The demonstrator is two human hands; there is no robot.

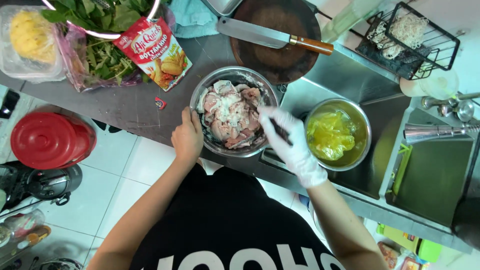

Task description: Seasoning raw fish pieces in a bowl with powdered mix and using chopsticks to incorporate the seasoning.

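A steel mixing bowl (235, 111) sits at the near edge of a grey counter (125, 102), filled with pale pink pieces of raw meat (231, 114) dusted with a white powder. The left hand (187, 137) is bare and curls over the bowl's near-left rim, fingers closed on the metal edge. The right hand (290, 142), in a thin white glove, reaches in from the right side with its fingers pinched around dark chopsticks (279, 129) whose tips go down among the meat – how many sticks there are is hard to tell. Just to the right of this bowl, in a sunken steel sink (430, 175), stands a second steel bowl (338, 133) holding something yellow and crumpled in yellowish liquid. Behind the meat bowl lies a round dark wooden chopping board (280, 55) with a broad cleaver (272, 36) across it (wooden handle pointing right). To the left on the counter are a red seasoning packet (155, 52), a heap of green leafy herbs (102, 55) in a bag and bowl, and a clear tub of something yellow (30, 37). A red round lid (47, 140) shows lower down at the left – on the tiled floor side, beside a dark appliance.
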